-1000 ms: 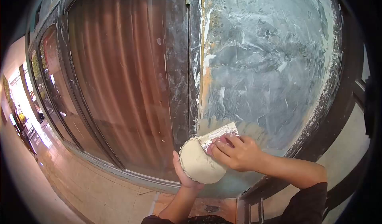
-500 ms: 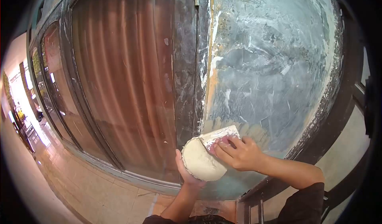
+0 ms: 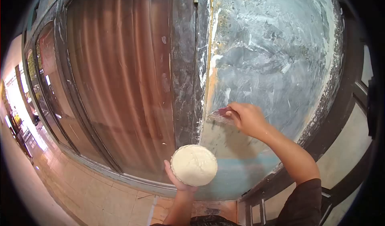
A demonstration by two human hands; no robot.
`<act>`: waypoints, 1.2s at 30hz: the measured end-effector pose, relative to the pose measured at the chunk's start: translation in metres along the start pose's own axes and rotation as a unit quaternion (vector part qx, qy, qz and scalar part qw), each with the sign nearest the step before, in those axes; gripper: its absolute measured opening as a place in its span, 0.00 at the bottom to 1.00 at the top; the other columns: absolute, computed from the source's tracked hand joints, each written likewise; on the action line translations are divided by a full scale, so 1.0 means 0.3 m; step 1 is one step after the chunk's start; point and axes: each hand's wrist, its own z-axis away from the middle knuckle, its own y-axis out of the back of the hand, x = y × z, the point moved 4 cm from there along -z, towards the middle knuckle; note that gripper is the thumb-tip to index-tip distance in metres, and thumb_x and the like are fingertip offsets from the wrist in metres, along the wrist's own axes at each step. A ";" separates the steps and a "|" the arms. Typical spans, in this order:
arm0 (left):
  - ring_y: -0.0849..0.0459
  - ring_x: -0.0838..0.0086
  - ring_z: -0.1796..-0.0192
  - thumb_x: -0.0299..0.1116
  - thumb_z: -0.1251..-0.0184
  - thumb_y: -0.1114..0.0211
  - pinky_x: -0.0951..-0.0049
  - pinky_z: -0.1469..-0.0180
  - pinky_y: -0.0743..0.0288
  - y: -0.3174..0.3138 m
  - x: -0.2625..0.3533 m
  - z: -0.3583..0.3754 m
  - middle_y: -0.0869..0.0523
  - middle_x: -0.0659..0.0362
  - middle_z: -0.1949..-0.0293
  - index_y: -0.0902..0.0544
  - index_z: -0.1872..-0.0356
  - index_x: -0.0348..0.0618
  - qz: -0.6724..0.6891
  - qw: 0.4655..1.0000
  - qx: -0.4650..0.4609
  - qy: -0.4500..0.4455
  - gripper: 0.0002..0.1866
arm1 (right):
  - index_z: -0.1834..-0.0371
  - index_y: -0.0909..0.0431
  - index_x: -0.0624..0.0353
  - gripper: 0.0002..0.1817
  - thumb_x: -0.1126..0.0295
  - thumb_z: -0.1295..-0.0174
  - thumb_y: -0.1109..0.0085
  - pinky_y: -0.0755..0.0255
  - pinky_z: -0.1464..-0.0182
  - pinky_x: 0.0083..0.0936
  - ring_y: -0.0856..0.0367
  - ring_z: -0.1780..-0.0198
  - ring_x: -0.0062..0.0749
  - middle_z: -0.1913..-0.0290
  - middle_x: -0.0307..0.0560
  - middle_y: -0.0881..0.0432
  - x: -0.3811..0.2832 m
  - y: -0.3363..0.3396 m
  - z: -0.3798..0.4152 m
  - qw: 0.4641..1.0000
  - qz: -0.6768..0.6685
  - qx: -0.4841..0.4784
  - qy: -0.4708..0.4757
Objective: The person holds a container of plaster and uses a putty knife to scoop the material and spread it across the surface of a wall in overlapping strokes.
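Fingers of our right hand [image 3: 248, 117] pinch a putty blade [image 3: 219, 115], its edge pressed flat against the grey-blue panel [image 3: 272, 65]; the fingers close tight over the top of the blade, so we cannot see its handle. Our left hand [image 3: 176, 178] cups from below a round pad loaded with pale putty [image 3: 194, 165], thumb hooked over its near rim, and holds it low and well apart from the blade, in front of the panel's lower left corner.

Outward from the blade, the panel tells how far the skimming stands. Just below the blade lies a smooth, pale strip of filler [image 3: 224, 141] that looks fresh, running down toward a plain blue band at the panel's foot. Above and to the right of the blade, most of the surface carries thin, streaky grey smears with white ridges and scrape marks, uneven and patchy, and an orange-brown streak shows bare along the left edge [image 3: 211, 77]. We judge that the panel has a rough first pass over much of its face, while an even coat covers only a small part near the bottom, so most of the smoothing is left. The pad holds a full heap, so material is not short.

To the left stand the dark, spattered frame post [image 3: 184, 65] and a glass pane with a brown curtain [image 3: 120, 77] behind it.
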 end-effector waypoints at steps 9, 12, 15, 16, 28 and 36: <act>0.21 0.47 0.33 0.74 0.25 0.64 0.36 0.37 0.23 0.056 0.108 0.033 0.24 0.49 0.29 0.28 0.27 0.46 0.000 0.999 -0.011 -0.047 0.45 | 0.53 0.18 0.55 0.10 0.61 0.26 0.40 0.24 0.61 0.52 0.14 0.61 0.60 0.63 0.55 0.12 0.027 -0.081 -0.043 0.997 -0.002 -0.049 -0.067; 0.22 0.43 0.32 0.76 0.27 0.62 0.27 0.38 0.24 0.072 0.119 0.036 0.26 0.49 0.27 0.29 0.26 0.48 -0.027 0.997 0.002 -0.070 0.46 | 0.52 0.18 0.56 0.10 0.63 0.27 0.39 0.24 0.60 0.51 0.14 0.60 0.61 0.63 0.56 0.12 0.024 -0.086 -0.050 0.997 -0.003 -0.037 -0.072; 0.22 0.44 0.32 0.76 0.26 0.61 0.31 0.37 0.23 0.065 0.124 0.040 0.25 0.49 0.28 0.28 0.27 0.47 -0.012 0.997 0.017 -0.076 0.45 | 0.51 0.18 0.55 0.10 0.63 0.27 0.39 0.24 0.60 0.51 0.14 0.60 0.61 0.63 0.56 0.12 0.023 -0.071 -0.054 0.997 -0.001 -0.024 -0.078; 0.22 0.45 0.32 0.76 0.26 0.61 0.34 0.36 0.22 0.066 0.124 0.041 0.25 0.49 0.28 0.28 0.27 0.47 0.001 0.997 0.029 -0.078 0.45 | 0.51 0.18 0.55 0.10 0.63 0.27 0.39 0.24 0.60 0.51 0.14 0.60 0.61 0.63 0.56 0.12 0.022 -0.064 -0.054 0.997 -0.004 -0.012 -0.080; 0.21 0.45 0.32 0.77 0.27 0.60 0.32 0.37 0.23 0.055 0.111 0.047 0.25 0.49 0.28 0.28 0.26 0.46 0.021 0.998 0.025 -0.046 0.47 | 0.51 0.19 0.54 0.10 0.61 0.26 0.41 0.22 0.59 0.54 0.13 0.59 0.62 0.63 0.57 0.11 0.039 -0.064 -0.058 0.994 -0.001 -0.010 -0.107; 0.22 0.44 0.32 0.77 0.28 0.60 0.27 0.39 0.23 0.048 0.104 0.054 0.25 0.49 0.28 0.29 0.26 0.46 0.006 0.999 0.012 -0.032 0.47 | 0.53 0.20 0.57 0.10 0.63 0.27 0.40 0.24 0.60 0.55 0.15 0.60 0.64 0.64 0.59 0.12 0.039 -0.089 -0.056 0.994 0.031 -0.025 -0.106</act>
